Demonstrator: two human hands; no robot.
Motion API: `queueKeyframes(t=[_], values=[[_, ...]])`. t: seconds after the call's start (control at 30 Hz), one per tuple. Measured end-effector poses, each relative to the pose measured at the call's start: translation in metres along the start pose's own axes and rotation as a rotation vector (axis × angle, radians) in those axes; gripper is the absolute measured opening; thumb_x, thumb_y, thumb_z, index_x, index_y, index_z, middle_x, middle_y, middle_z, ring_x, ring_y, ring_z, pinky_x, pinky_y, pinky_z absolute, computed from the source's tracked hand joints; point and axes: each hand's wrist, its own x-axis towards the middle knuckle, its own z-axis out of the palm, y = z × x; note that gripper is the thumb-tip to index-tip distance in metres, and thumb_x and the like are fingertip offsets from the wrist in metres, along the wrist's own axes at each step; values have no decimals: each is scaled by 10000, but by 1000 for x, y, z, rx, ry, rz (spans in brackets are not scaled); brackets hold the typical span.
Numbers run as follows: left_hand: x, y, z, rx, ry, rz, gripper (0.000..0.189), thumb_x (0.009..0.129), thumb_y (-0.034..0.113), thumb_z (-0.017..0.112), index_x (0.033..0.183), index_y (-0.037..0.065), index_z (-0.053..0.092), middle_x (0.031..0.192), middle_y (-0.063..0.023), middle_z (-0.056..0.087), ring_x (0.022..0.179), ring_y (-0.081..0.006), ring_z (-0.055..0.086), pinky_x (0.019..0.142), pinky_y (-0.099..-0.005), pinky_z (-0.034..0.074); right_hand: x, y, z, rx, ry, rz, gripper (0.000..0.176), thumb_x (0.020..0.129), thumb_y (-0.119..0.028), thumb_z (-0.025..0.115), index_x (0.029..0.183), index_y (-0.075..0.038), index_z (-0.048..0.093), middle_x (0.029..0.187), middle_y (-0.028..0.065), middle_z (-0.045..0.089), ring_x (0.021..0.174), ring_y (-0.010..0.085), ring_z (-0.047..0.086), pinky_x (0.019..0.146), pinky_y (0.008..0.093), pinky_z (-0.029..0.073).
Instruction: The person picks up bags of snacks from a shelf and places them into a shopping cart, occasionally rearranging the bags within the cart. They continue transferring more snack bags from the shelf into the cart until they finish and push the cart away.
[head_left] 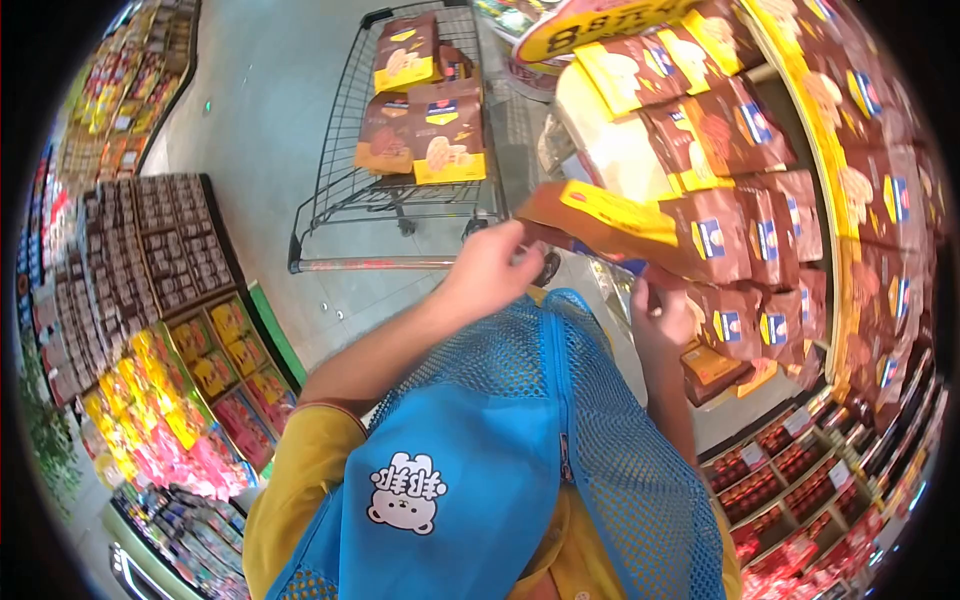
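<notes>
A brown and yellow snack bag (pixel 610 222) is held tilted in front of my chest, between my two hands. At its left end, the fingers of my left hand (pixel 492 265) are curled round the corner. My right hand (pixel 662 312) grips the underside near the right end, its fingers partly hidden by the bag. Just beyond, rows of similar brown bags (pixel 712 238) stand on the display at the right. Ahead, a shopping cart (pixel 330 205) carries several brown and yellow bags (pixel 448 130).
A tall stack of brown bags (pixel 870 200) lines the far right. Below it are bins of red-wrapped goods (pixel 780 480). Shelves of boxed goods (pixel 130 240) and a colourful packet display (pixel 165 400) stand at the left. A yellow price sign (pixel 590 30) hangs over the display.
</notes>
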Motion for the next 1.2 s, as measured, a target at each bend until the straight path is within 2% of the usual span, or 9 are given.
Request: queueKeyframes(t=[0.13, 0.23, 0.33, 0.5, 0.53, 0.63, 0.67, 0.9, 1.2], values=[[0, -44, -75, 98, 191, -147, 201, 856, 144, 649, 967, -23, 642, 883, -205, 672, 833, -348, 666, 738, -395, 524, 58, -56, 70, 121, -171, -188, 267, 822, -106, 724, 1022, -25, 566, 658, 80, 642, 515, 216, 636, 483, 338, 502], [6, -87, -125, -40, 404, -111, 214, 879, 127, 641, 1037, -18, 633, 951, -175, 690, 882, -299, 675, 763, -365, 515, 98, -103, 131, -10, -544, -80, 300, 839, -173, 707, 1019, -12, 528, 668, 87, 646, 551, 244, 653, 514, 385, 516], [20, -149, -170, -139, 537, -82, 230, 914, 115, 615, 1109, -5, 615, 945, -141, 699, 878, -240, 681, 749, -337, 506, 109, -136, 213, 268, -433, -162, 295, 837, -159, 698, 1033, -32, 518, 702, 91, 659, 582, 263, 659, 552, 408, 514], [58, -230, -240, -51, 660, -310, 253, 939, 145, 607, 1155, 13, 605, 996, -143, 706, 928, -190, 689, 792, -310, 504, 120, -177, 337, 612, -590, -11, 265, 843, -127, 677, 993, -16, 490, 743, 104, 677, 584, 242, 653, 540, 379, 491], [67, -244, -250, -56, 660, -325, 253, 939, 145, 607, 1155, 13, 605, 996, -143, 706, 928, -190, 689, 792, -310, 504, 122, -183, 357, 719, -723, 179, 244, 865, -157, 660, 953, -11, 484, 765, 102, 693, 564, 205, 642, 520, 338, 488], [99, -284, -275, 123, 707, -221, 331, 936, 210, 600, 1221, 43, 616, 1036, -171, 706, 948, -310, 690, 789, -373, 516, 129, -194, 404, 801, -909, 425, 235, 895, -191, 636, 937, -4, 501, 783, 103, 705, 552, 165, 632, 499, 292, 481], [110, -297, -284, 223, 670, -273, 345, 929, 248, 588, 1218, 64, 629, 1020, -178, 704, 949, -371, 667, 791, -421, 520, 135, -196, 414, 816, -969, 483, 229, 915, -207, 603, 929, 6, 520, 787, 103, 709, 544, 134, 623, 492, 252, 486], [161, -367, -315, 410, 417, -449, 339, 908, 253, 599, 1205, 96, 645, 1005, -174, 702, 939, -372, 665, 798, -456, 526, 159, -194, 469, 627, -1218, 652, 227, 919, -201, 566, 978, 15, 530, 834, 124, 712, 581, 119, 613, 515, 242, 513], [170, -414, -311, 617, 315, -521, 300, 893, 268, 601, 1132, 105, 681, 960, -167, 714, 907, -364, 679, 769, -459, 539, 148, -194, 505, 686, -1266, 833, 228, 924, -173, 529, 1079, -6, 517, 815, 78, 647, 625, 115, 594, 581, 261, 534]])
